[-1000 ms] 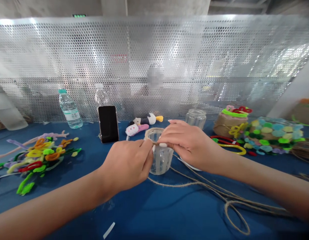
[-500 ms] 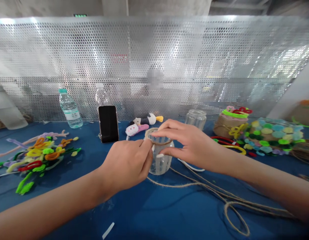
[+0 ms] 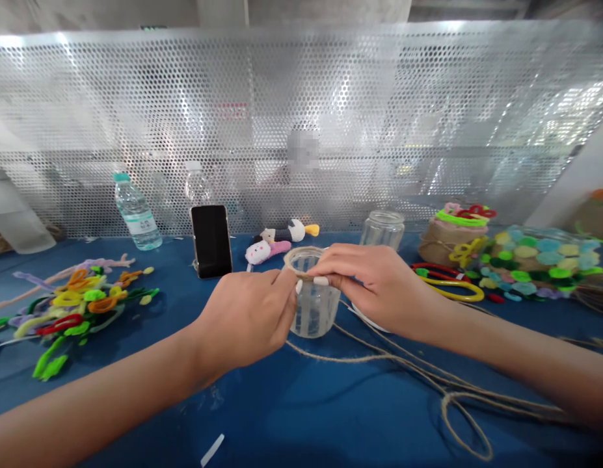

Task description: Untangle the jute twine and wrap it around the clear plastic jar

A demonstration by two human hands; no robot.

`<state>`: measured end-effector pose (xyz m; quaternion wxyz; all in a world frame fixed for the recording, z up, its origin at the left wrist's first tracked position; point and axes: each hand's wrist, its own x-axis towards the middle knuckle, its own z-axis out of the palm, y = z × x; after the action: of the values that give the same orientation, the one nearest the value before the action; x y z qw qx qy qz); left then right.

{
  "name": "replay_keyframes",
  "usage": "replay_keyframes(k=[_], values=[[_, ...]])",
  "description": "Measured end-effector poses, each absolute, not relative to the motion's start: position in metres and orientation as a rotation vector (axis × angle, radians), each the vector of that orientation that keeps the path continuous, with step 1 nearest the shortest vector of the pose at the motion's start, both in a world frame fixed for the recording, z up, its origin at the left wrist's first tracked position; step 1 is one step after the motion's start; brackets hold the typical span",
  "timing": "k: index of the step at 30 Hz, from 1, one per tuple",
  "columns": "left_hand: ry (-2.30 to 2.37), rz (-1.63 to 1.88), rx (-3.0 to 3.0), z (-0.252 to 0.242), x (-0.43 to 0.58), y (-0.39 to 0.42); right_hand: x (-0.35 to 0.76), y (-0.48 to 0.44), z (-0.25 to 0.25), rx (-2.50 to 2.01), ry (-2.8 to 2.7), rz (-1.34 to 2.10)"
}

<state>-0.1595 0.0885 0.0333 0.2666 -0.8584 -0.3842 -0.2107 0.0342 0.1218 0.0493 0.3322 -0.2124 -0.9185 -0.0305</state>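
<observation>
A clear glass jar (image 3: 315,315) with whitish vertical strips stands upright on the blue table, brown jute twine (image 3: 292,255) circling its rim. My left hand (image 3: 250,312) is closed at the rim's near left, its thumb and fingers pressed on the twine. From the right, my right hand (image 3: 376,283) pinches the twine at the front of the rim, thumb tip close to the left thumb. The exact grip under the fingers is partly hidden. Loose jute cord (image 3: 418,370) trails from the jar toward the lower right, with a loop in it.
Left lies a pile of colourful pipe-cleaner shapes (image 3: 81,302). Behind stand a phone (image 3: 211,240), a water bottle (image 3: 138,214), crochet toys (image 3: 269,250) and another glass jar (image 3: 383,229). Decorated jars (image 3: 540,260) and a yellow-handled item (image 3: 457,291) are at right. A perforated metal screen (image 3: 262,84) backs the table.
My right hand has come down from over the jar's opening, its fingers closing to a pinch at the front rim. My left hand has stayed nearly still.
</observation>
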Motion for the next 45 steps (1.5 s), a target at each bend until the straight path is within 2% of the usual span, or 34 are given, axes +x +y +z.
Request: replay_keyframes(k=[9,16,22,29,38,45], values=[[-1.046,-0.591,-2.296,0.031,-0.157,0.087,0.042,0.128,0.063,-0.591,-2.546,0.188],[-1.083,-0.585,-2.296,0.031,-0.159,0.089,0.031,0.131,0.059,-0.565,-2.519,0.085],[-1.291,-0.669,-2.527,0.039,-0.159,0.09,0.045,0.145,0.064,-0.465,-2.589,0.236],[-1.276,-0.663,-2.435,0.043,-0.163,0.092,0.06,0.152,0.072,-0.493,-2.672,0.354],[-1.143,-0.661,-2.389,0.036,-0.163,0.093,0.028,0.139,0.07,-0.566,-2.639,-0.079],[-1.177,-0.61,-2.339,0.037,-0.161,0.09,0.043,0.141,0.07,-0.516,-2.652,0.157]])
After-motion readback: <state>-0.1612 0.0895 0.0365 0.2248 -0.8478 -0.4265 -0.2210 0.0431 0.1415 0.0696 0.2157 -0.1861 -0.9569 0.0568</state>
